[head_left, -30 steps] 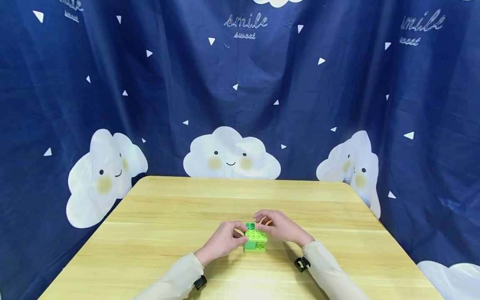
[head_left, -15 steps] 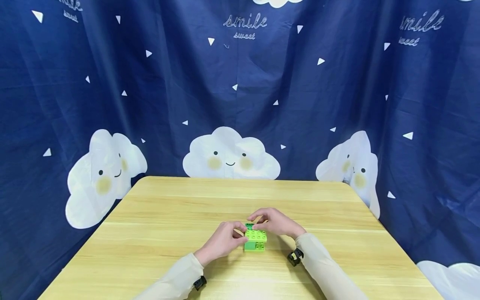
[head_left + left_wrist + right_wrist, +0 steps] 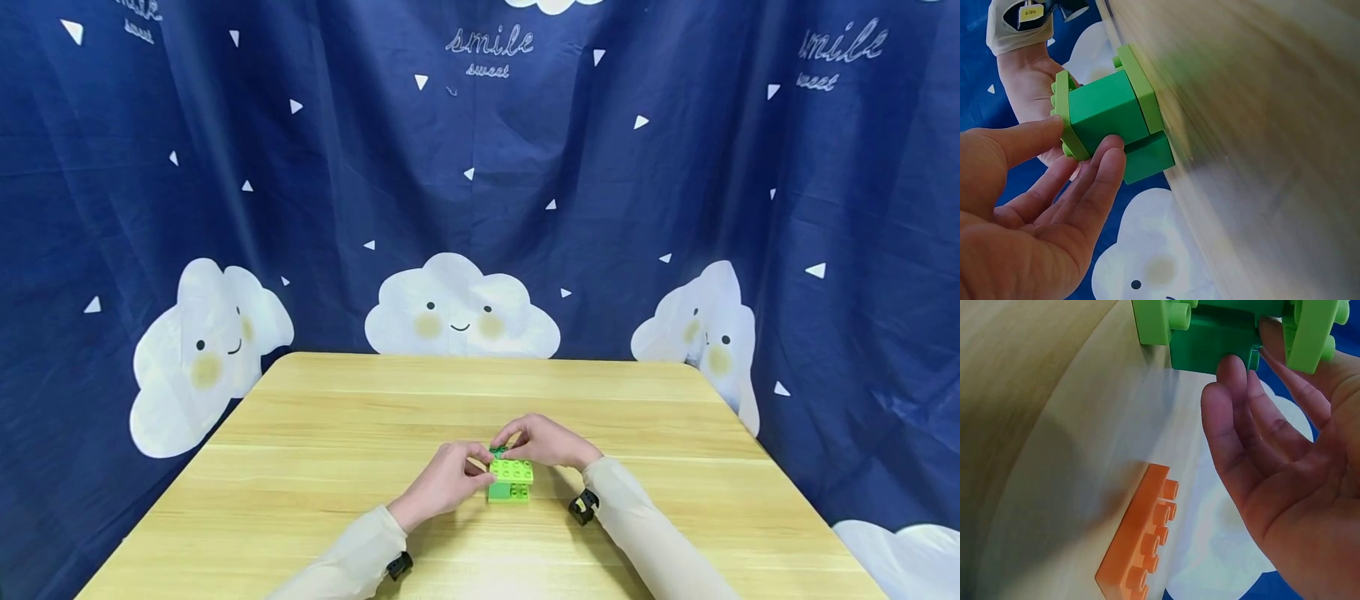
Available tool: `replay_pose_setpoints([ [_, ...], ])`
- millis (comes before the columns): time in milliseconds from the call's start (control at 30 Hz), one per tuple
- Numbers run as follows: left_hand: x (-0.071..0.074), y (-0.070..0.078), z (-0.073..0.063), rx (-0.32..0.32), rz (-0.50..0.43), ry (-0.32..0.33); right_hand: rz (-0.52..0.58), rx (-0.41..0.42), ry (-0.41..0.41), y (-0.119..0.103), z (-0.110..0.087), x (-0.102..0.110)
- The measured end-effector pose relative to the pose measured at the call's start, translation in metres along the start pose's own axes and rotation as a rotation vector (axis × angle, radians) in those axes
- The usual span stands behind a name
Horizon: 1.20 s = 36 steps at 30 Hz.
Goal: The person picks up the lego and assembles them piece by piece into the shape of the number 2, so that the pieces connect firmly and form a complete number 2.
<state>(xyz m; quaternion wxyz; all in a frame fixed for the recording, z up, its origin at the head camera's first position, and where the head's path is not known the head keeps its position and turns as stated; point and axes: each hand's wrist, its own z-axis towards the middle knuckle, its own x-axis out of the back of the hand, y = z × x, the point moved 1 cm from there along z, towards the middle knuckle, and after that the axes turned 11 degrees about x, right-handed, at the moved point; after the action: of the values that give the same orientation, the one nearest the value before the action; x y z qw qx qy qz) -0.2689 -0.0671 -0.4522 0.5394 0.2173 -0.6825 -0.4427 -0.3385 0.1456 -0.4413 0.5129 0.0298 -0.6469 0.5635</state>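
Two lime-green studded plates, the upper one (image 3: 512,472) and the lower one (image 3: 1138,84), sandwich a green brick (image 3: 1105,105) on the table. My left hand (image 3: 446,477) grips this stack from the left: thumb against the upper plate, fingertips on the green brick's side. Behind the stack sits another dark green brick (image 3: 1210,347), low against the table. My right hand (image 3: 551,440) reaches over from the right and pinches that rear brick between thumb and fingers. Its fingertips touch the brick's face in the right wrist view.
An orange studded brick (image 3: 1138,534) lies on the wooden table (image 3: 337,417) near the right hand; in the head view that hand hides it. A dark blue curtain (image 3: 480,208) with white clouds hangs behind the table.
My right hand has shifted left, from beside the orange brick to the dark green brick behind the stack, and its fingers have closed round it. The left hand and stack stay put.
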Motion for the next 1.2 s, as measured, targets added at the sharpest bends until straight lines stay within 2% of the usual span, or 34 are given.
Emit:
replay_pose_setpoints([
  [300,0.001,0.001,-0.001,0.005,0.003,0.004,-0.045,-0.037,0.018,0.004,-0.003,0.004],
  [567,0.001,0.001,-0.001,0.011,0.002,0.007,-0.076,0.022,0.001,0.01,-0.002,0.002],
  [1200,0.001,0.001,-0.001,0.009,-0.004,0.009,-0.038,-0.032,0.064,0.01,-0.01,0.004],
])
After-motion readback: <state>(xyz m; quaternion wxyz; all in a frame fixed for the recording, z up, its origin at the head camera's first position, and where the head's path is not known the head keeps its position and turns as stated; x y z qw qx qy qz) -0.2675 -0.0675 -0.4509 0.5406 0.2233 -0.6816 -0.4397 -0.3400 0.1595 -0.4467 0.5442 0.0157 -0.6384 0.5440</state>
